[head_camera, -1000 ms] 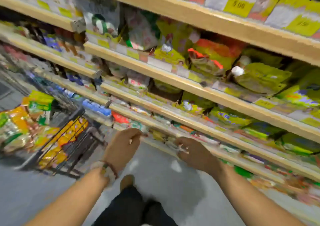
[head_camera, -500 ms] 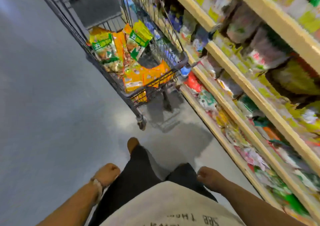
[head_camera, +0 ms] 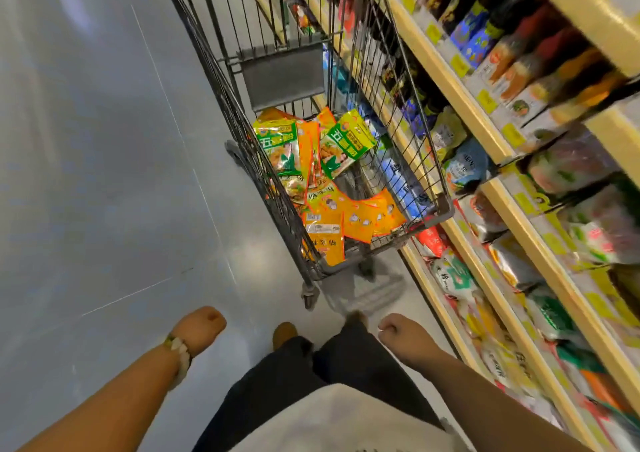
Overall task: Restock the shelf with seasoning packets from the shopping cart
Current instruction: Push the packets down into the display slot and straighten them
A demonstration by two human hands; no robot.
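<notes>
One cart stood in the aisle, close against the shelf on its right side. The packets lay in a loose heap on the cart's floor, toward its near end: two green-and-yellow ones on top, one of them at the left and the other tilted at the right, and a spread of orange ones below, overlapping so much that no exact count could be made; at least five showed. Two hands hung low in front of the person, well apart from the cart. The left hand, with one beaded bracelet at its wrist, was curled into a fist and held nothing. The right hand was likewise curled, with nothing in it. Two dark trouser legs and one brown shoe showed between them; the other shoe was blurred. The shelf ran in several tiers up the right side, holding dark bottles above and bagged goods below; its labels were smeared by blur and its far right was cut off by the frame. One cart wheel showed; the others were hidden.
</notes>
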